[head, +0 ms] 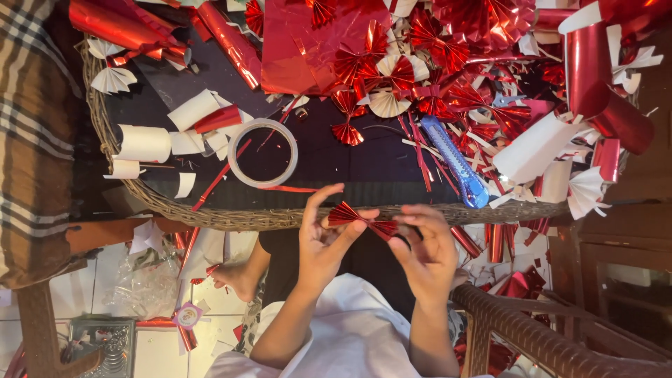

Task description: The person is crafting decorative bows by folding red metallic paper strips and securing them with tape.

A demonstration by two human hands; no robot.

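Both hands, left hand (pixel 323 241) and right hand (pixel 427 252), pinch the red foil bow (pixel 360 218); grip pleats firmly at centre.

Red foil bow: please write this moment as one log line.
left hand: pinches red foil bow | right hand: holds its other end | tape roll, blue cutter: on table

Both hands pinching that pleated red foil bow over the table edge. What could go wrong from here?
1. The red foil bow is held only by fingertips of the left hand and right hand beyond the wicker table rim; a slip likely drops it to the littered floor.
2. The blue utility knife lies close ahead among scraps; whether its blade is out I cannot tell, so a blind reach may be risky.
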